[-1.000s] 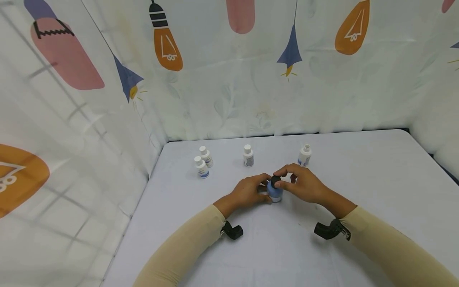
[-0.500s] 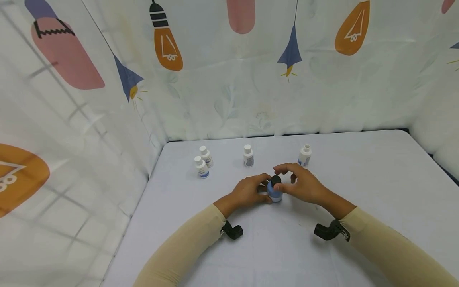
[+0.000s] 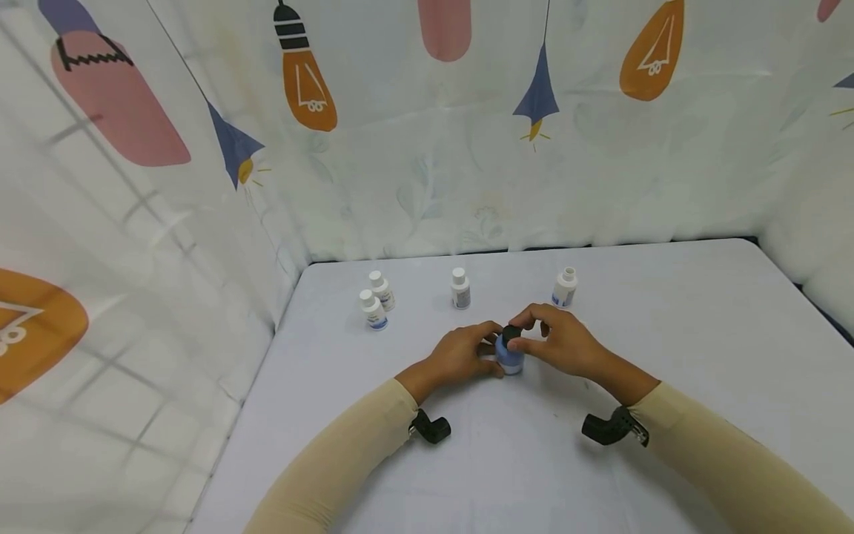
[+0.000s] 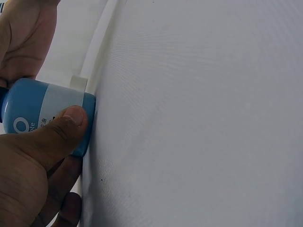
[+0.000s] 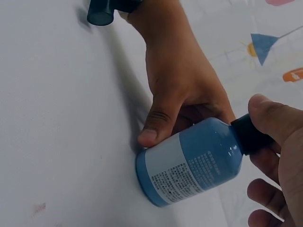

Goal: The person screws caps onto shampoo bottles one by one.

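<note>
A blue bottle [image 3: 510, 363] with a black cap [image 3: 511, 334] stands upright on the white table. My left hand [image 3: 460, 354] holds it round the lower body, its thumb pressing the pale label in the left wrist view. From the right, my right hand [image 3: 565, 343] pinches the black cap between thumb and forefinger. In the right wrist view, small print covers the label of the blue bottle [image 5: 203, 165], and the other right fingers curl free below the cap.
Two white bottles [image 3: 373, 311] with white caps stand close together at the back left. Another capped white bottle [image 3: 460, 289] stands at the back middle. Beyond my right hand is an uncapped white bottle [image 3: 564, 289]. A printed curtain [image 3: 427, 163] hangs behind the table.
Half a second ago my right forefinger was lifted off the black cap; now it is back on it with the thumb. My left hand keeps its hold, and the bottle stays in place.
</note>
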Demonstrator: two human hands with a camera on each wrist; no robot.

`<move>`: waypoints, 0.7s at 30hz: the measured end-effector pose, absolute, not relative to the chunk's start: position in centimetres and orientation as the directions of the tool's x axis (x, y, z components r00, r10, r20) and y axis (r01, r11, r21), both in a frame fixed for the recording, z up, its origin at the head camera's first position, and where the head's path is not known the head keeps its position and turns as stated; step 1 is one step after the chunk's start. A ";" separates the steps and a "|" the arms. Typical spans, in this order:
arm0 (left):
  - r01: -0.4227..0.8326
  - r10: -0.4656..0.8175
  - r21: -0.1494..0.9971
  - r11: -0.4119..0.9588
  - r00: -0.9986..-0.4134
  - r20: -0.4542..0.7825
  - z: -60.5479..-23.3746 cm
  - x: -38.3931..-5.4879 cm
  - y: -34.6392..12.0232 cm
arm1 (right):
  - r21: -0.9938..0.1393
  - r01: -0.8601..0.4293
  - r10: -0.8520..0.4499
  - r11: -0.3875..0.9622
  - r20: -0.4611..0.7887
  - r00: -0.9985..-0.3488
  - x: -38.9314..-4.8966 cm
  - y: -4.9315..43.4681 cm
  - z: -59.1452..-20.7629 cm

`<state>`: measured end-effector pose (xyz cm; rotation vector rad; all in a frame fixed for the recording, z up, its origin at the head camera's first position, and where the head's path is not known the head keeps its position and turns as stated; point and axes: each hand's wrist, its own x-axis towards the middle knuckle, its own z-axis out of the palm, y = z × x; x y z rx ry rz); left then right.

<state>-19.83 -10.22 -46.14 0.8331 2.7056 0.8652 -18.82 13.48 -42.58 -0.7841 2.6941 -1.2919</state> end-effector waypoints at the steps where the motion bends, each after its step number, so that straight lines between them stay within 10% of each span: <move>1: 0.455 0.562 0.583 0.673 -0.827 -0.004 -46.1 -19.8 -10.2 | -0.746 -0.410 -0.454 0.525 0.162 -0.876 -18.8 13.4 -42.6; 21: 0.446 0.556 0.566 0.693 -0.831 -0.026 -45.9 -19.7 -10.1 | -0.718 -0.562 -0.585 0.411 0.265 -0.766 -18.7 13.7 -42.3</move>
